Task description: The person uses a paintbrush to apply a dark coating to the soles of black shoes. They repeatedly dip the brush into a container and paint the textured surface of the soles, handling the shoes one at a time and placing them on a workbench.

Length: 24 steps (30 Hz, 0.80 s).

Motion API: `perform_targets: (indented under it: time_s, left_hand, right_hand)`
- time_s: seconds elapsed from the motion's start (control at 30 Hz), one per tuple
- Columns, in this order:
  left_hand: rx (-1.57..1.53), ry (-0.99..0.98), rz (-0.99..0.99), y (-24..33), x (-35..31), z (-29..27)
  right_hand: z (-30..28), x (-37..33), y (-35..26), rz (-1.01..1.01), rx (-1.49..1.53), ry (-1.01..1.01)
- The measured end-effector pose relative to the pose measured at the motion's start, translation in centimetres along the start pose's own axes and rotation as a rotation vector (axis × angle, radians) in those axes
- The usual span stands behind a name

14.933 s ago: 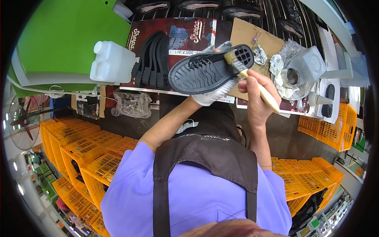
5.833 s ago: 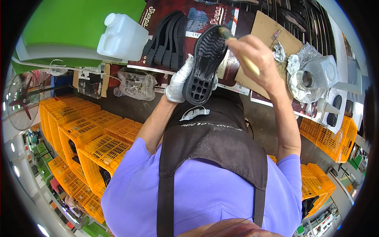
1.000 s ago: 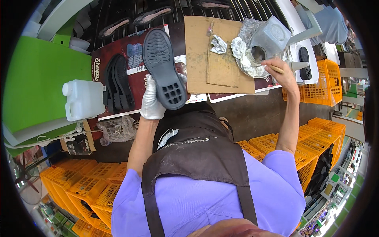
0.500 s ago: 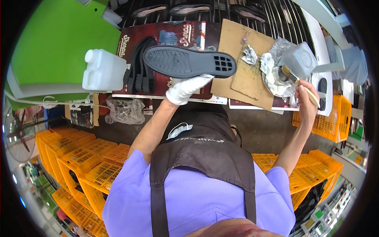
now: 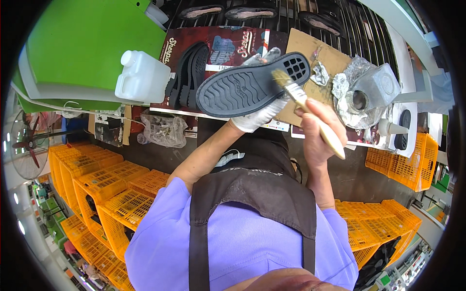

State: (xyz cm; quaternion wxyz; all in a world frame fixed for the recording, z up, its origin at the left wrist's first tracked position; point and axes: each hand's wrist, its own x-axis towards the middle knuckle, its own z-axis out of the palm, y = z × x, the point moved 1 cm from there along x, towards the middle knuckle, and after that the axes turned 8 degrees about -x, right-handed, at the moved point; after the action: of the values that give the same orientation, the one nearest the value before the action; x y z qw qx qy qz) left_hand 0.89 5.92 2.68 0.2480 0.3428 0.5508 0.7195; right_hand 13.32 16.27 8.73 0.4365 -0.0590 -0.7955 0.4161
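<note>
Gloved left hand (image 5: 257, 119) gripping a black shoe sole (image 5: 233, 92), patterned face up, and here's the bare right hand (image 5: 316, 145) with a brush (image 5: 297, 92) over its right end! Bristles possibly touching, hard to tell. Spare soles (image 5: 198, 68) and a white jug (image 5: 142, 80) left; a tipped clear container (image 5: 384, 85) by crumpled foil (image 5: 341, 94) right; metal bars (image 5: 357, 24) far.

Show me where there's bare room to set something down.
Bare cardboard shows in two small patches: between the rack and held sole, and between the foil scrap and right hand. Crowded: clustered soles beside the white jug; crumpled foil by the plastic container.
</note>
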Motion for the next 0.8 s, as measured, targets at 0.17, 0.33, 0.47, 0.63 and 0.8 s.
perform_targets:
  time_s: [0.17,0.33,0.47,0.63,0.8]
  left_hand:
    - [-0.421,0.033,0.136,-0.7,0.1,1.4]
    - [-0.264,-0.057,-0.042,-1.5,-1.3,0.4]
    - [0.115,-0.123,-0.116,-1.3,-2.0,-0.4]
    - [0.144,-0.088,0.016,-0.8,-0.7,0.2]
    - [0.457,-0.021,0.256,-0.6,-0.5,0.4]
  right_hand:
    - [2.4,0.0,-1.3,-0.024,0.054,-0.048]
    - [3.9,0.3,-1.9,-0.083,0.122,-0.162]
    - [3.1,0.7,-0.9,0.228,0.237,-0.206]
    - [0.7,1.0,0.3,0.504,0.279,-0.112]
    - [-0.5,0.8,2.2,0.505,0.231,0.018]
